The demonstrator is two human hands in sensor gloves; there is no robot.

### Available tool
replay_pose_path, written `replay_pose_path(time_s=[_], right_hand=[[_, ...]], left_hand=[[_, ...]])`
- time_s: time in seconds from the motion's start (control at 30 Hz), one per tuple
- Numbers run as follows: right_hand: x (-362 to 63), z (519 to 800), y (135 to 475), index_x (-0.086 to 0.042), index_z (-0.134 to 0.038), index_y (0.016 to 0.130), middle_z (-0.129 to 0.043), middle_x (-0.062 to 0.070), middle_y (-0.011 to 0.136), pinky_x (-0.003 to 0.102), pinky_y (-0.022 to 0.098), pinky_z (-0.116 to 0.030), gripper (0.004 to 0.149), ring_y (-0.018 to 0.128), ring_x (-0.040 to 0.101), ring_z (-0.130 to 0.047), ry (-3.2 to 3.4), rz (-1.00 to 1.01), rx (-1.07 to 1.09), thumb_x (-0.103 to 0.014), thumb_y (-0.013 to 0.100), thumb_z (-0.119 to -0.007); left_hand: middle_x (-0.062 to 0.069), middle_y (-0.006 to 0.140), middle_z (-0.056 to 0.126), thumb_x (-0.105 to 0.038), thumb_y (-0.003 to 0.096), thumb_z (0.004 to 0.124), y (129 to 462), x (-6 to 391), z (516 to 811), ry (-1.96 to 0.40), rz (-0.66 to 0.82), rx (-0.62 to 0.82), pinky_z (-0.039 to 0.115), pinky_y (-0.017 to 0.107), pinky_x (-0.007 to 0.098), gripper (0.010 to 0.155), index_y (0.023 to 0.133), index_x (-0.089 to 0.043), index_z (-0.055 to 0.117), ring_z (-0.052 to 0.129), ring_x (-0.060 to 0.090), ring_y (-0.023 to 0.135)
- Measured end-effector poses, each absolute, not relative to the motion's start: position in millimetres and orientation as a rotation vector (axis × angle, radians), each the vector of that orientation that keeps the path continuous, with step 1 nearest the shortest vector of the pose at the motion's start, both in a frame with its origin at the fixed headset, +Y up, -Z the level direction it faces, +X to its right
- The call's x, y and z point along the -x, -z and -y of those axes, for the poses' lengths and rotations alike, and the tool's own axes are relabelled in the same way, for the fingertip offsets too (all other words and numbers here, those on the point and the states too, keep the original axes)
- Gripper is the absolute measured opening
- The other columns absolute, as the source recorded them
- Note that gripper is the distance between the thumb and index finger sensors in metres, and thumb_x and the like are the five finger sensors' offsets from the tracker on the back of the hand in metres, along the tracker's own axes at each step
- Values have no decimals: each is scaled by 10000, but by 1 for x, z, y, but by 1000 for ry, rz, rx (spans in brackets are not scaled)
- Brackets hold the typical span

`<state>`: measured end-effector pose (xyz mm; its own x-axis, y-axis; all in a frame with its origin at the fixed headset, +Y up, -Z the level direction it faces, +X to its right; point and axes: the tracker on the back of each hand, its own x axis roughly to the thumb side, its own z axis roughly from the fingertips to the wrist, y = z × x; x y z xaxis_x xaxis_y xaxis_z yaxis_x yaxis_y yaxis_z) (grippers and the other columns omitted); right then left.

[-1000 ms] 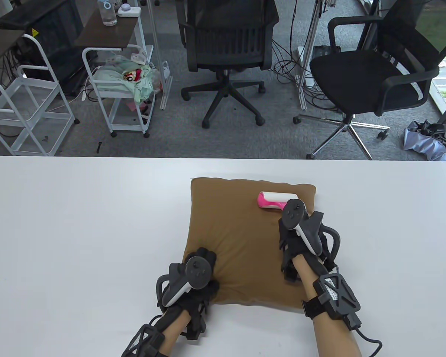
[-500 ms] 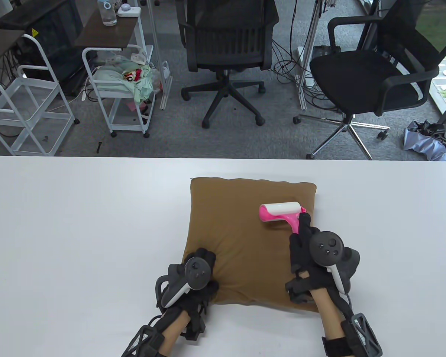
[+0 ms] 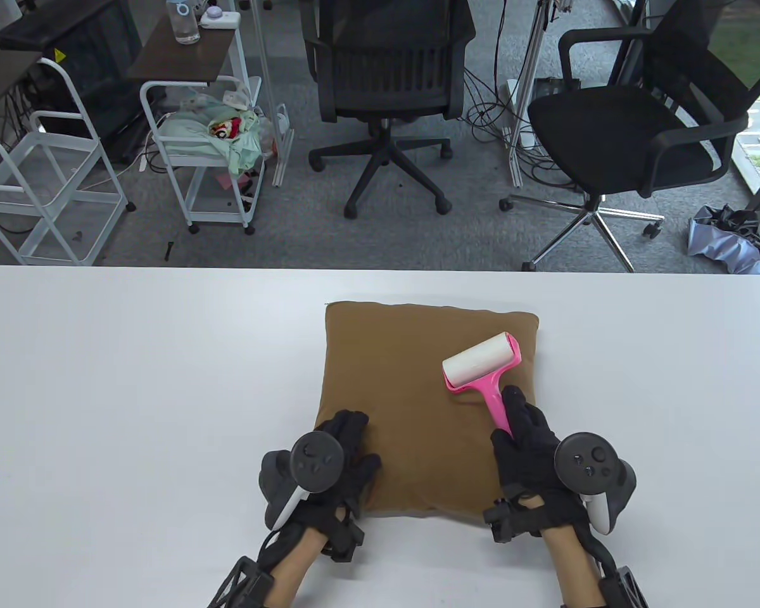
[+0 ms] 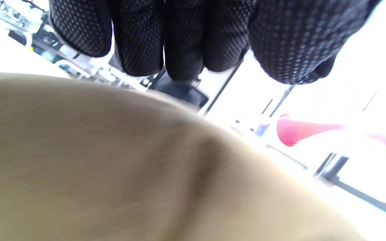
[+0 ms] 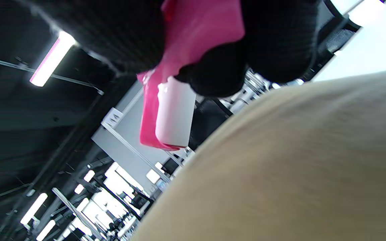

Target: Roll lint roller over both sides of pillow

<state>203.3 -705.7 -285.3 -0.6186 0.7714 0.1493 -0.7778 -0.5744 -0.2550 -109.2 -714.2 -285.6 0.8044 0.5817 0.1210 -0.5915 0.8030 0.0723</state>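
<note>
Pillow (image 3: 418, 405) flat on white table (image 3: 133, 380); right hand (image 3: 532, 453) grips pink lint roller (image 3: 484, 373) handle, left hand (image 3: 335, 456) fingers extended at near-left corner

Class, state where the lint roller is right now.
In the table view, the lint roller lies on the brown pillow's right half, its pink handle held by the right hand.

Under the right hand (image 3: 535, 446), the lint roller (image 3: 481, 368) handle's lower end is hidden — the left wrist view shows the roller only as a blur.
</note>
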Motion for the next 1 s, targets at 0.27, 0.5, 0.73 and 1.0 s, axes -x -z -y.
replay_pose_path(time_s=[0.27,0.5,0.73,1.0], right_hand=[[-164,692,265,-330,-704,922,-943,-66,921,401,553,-903,644,688,146,-1053,-2317,530,-234,-313,336,-970],[-144,697,261,-335,-706,918,-959,-79,910,376,573,-904,666,695,115,-1061,-2362,515,-333,-332,318,-995],[-144,701,262,-310,-685,936,-943,-64,928,399,598,-879,686,725,132,-1046,-2354,426,-374,-374,320,-980],[-189,705,280,-351,-760,909,-859,-27,999,468,653,-770,604,813,210,-946,-2437,375,-194,-583,353,-811]], left_hand=[[73,942,912,-562,319,800,305,62,703,-1179,-50,262,759,576,563,665,910,-257,819,961,361,794],[84,838,960,-510,300,885,308,71,711,-1271,-230,373,777,526,562,622,848,-217,848,1000,339,667],[95,803,969,-481,316,901,310,72,716,-1303,-286,409,776,513,562,603,840,-187,853,999,340,621],[100,803,974,-472,320,895,325,103,683,-1164,-324,227,789,496,563,592,838,-187,855,1011,341,619]])
